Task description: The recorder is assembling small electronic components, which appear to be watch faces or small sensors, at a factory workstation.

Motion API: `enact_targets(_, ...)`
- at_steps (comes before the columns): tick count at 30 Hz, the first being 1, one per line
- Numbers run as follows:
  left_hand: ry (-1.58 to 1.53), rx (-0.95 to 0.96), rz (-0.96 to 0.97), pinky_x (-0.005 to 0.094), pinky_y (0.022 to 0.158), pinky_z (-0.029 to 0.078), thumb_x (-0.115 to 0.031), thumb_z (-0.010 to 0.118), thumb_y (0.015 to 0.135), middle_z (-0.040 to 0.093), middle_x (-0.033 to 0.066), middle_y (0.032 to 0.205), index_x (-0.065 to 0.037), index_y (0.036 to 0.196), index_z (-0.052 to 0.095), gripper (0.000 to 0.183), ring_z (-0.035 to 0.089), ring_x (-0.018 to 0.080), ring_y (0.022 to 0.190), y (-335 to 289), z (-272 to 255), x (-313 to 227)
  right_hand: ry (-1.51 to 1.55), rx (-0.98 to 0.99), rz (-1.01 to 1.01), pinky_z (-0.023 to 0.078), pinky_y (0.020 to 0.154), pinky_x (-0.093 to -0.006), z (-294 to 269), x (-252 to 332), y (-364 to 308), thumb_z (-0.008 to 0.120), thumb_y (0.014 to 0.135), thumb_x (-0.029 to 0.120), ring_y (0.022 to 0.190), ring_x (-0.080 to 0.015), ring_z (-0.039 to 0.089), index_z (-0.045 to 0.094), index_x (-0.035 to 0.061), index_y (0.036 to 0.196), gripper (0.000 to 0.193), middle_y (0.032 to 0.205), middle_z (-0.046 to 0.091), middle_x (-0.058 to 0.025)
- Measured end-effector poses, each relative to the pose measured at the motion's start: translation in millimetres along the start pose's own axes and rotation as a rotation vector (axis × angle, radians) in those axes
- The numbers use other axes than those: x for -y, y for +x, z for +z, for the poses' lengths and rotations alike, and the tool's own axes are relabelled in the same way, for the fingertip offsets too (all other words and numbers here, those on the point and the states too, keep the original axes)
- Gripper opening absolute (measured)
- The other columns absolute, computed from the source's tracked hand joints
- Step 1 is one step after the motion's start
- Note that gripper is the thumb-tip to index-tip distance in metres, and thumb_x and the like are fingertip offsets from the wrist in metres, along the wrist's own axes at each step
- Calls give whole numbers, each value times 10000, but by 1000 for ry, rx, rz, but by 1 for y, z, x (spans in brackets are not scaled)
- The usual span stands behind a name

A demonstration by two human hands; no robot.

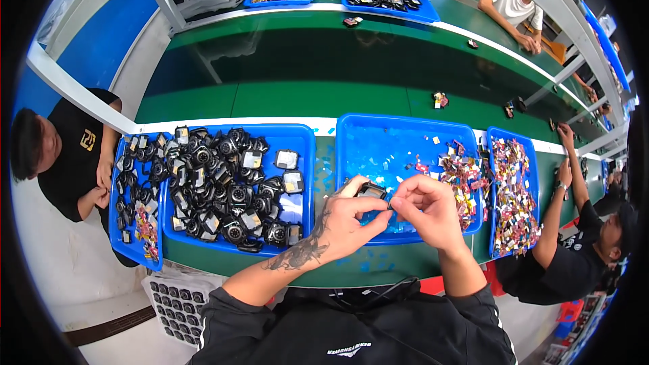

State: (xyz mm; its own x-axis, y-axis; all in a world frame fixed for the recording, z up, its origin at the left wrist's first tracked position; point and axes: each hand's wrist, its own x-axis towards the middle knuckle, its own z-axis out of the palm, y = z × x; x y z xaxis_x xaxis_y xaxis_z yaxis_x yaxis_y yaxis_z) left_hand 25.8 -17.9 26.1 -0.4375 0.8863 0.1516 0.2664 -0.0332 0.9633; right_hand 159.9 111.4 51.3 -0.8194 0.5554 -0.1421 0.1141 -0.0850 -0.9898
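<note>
My left hand (pixel 348 220), with its tattooed wrist, is closed around a black square watch case (pixel 371 190) with a metallic-looking inner face. The fingers of my right hand (pixel 429 208) pinch together at the case's near right corner; anything small between them is hidden. Both hands are over the near edge of a blue tray (pixel 385 136). Small colourful parts with pink and yellow film (pixel 466 186) lie in its right half, and bits of clear film are scattered over its floor.
Left of my hands, a blue tray (pixel 308 155) is heaped with black watch cases (pixel 226 176). A narrow blue tray (pixel 534 162) of small colourful parts stands right. Beyond runs a green conveyor belt (pixel 324 101) carrying a few pieces. Co-workers sit at both sides and across.
</note>
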Motion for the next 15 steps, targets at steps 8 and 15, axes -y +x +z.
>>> enact_targets(8, -145, 12, -154, 219, 537, 402, -56, 724, 809, 557, 59, 927, -7, 923, 723, 124, 496, 55, 626, 1, 5, 24, -691, -74, -511, 474, 558, -284, 15, -1, 0, 661, 833, -34, 688, -211, 625, 589, 6, 889, 99, 804, 597, -93)
enact_targets(15, -429, -12, -180, 191, 543, 402, -54, 701, 856, 547, 56, 963, -14, 970, 717, 122, 490, 34, 646, 7, 4, 25, -711, -159, -374, 485, 629, -293, -7, -13, 2, 651, 852, -21, 695, -196, 612, 610, 12, 974, 133, 829, 612, -81)
